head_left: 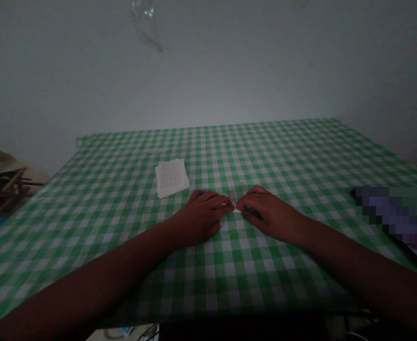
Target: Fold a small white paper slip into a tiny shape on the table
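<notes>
Both my hands rest on a table covered with a green and white checked cloth (282, 147). My left hand (203, 215) and my right hand (265, 213) meet fingertip to fingertip near the table's middle, fingers curled and pressed down on a small white piece of paper (234, 206) that is mostly hidden beneath them. A folded white sheet with printed lines (172, 177) lies just beyond my left hand, apart from it.
A plain pale wall stands behind the table, with a clear plastic scrap (146, 23) stuck high on it. A dark flat object (407, 222) lies at the table's right edge. Cluttered items (2, 184) sit off the table's left side.
</notes>
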Motion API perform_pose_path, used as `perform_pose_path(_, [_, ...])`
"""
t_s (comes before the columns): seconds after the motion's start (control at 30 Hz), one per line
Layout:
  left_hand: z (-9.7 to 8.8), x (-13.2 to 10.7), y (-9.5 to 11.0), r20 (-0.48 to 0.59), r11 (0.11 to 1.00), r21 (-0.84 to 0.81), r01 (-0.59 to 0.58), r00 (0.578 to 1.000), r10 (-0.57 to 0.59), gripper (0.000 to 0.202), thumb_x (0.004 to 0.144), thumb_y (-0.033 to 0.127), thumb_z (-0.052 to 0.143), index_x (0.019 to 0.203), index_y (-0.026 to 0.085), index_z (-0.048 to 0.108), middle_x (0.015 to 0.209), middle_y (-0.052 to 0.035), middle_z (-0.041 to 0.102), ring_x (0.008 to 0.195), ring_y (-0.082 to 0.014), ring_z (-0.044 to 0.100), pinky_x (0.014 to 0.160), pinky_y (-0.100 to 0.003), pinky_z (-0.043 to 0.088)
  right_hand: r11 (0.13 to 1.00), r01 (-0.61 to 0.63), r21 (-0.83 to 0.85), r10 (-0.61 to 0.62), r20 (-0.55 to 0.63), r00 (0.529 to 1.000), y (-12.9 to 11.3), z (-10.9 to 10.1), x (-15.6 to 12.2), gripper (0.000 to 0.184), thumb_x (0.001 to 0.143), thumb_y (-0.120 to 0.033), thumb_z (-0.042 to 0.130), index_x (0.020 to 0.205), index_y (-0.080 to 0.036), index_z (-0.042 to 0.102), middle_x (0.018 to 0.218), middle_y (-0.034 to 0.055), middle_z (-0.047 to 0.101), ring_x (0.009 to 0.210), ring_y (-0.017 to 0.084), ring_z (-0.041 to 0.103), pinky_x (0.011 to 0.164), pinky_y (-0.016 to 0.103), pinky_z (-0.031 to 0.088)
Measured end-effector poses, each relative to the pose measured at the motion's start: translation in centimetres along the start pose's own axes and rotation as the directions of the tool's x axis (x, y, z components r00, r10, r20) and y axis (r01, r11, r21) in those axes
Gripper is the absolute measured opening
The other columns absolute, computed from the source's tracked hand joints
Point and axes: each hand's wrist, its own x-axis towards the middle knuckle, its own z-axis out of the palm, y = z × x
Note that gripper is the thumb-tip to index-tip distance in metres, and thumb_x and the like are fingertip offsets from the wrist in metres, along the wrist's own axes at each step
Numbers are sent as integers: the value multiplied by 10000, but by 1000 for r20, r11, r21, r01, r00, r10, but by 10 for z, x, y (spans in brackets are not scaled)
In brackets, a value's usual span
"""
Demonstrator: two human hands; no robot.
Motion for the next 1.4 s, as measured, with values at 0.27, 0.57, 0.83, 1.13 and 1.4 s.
perform_pose_path(0.27, [1,0,0,0,1000,0,5,1000,-5,480,892,171,501,1369,219,497,1433,-78,512,1265,-284,450,1027,-475,331,949,117,-291,-74,154,985,-12,-2,-9,432,828,22,459,1167,-202,606,1112,89,678,1043,283,536,877,457,434])
perform_pose_path(0.57, [-4,1,3,49,996,87,13,999,-17,564,911,207,501,1462,280,403,1426,-81,500,1246,-306,446,1024,-529,318,990,53,-128,-35,139,990,-7,-13,-11,510,838,27,396,1266,-195,561,1203,127,642,1138,270,548,940,463,450])
perform_pose_path(0.83, [-7,-1,12,46,978,209,27,998,-37,495,923,227,521,1410,273,449,1450,-64,501,1253,-279,470,1104,-573,237,998,34,-54,-31,52,998,5,-8,-1,299,872,-33,445,1067,-170,626,1033,82,671,994,233,566,934,420,454])
perform_pose_path(1.13, [-9,-4,16,47,984,177,28,998,-37,497,906,207,541,1391,269,457,1467,-55,490,1286,-286,452,1106,-621,217,989,8,-148,-8,4,1000,6,6,1,411,802,25,454,1083,-195,658,1111,104,567,1053,262,467,898,420,431])
perform_pose_path(1.4, [-8,-4,16,39,984,174,34,998,-42,505,898,219,548,1392,277,461,1474,-52,481,1315,-282,442,1120,-610,217,976,-80,-202,82,-2,997,-2,12,5,318,829,-33,489,1051,-187,657,1077,109,541,1024,266,460,875,429,423])
